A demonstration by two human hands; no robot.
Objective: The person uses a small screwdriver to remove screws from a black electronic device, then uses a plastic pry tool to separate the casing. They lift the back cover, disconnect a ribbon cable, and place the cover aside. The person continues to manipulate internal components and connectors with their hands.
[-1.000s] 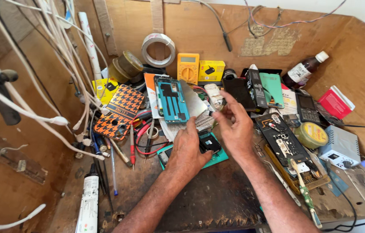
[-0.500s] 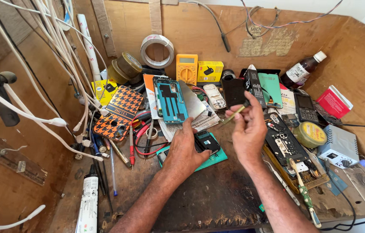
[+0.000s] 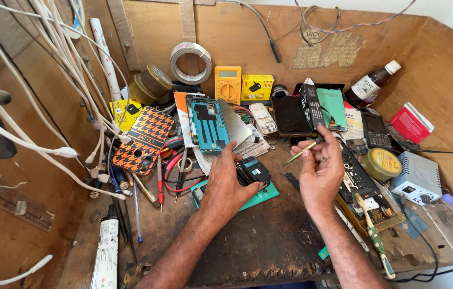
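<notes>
My left hand [image 3: 228, 184] rests on a small dark phone [image 3: 253, 172] that lies open on a green mat [image 3: 263, 196] at the middle of the wooden bench. My right hand [image 3: 321, 172] hovers just right of it, raised, pinching a thin brass-coloured tool [image 3: 299, 154] between thumb and fingers, tip pointing left and down. A teal phone frame [image 3: 208, 124] lies just beyond my left hand.
Phone parts crowd the back: an orange patterned case [image 3: 145, 140], yellow multimeter [image 3: 228, 84], yellow box [image 3: 257, 86], tape roll [image 3: 190, 62], dark bottle [image 3: 371, 85], red box [image 3: 411, 123], round tin [image 3: 380, 163]. White cables [image 3: 66, 80] hang at left. Pens and a white tube [image 3: 106, 251] lie front left.
My right hand drew back from the clutter behind the phone, moving right and toward me, and now holds the thin tool up. My left hand stayed on the phone.
</notes>
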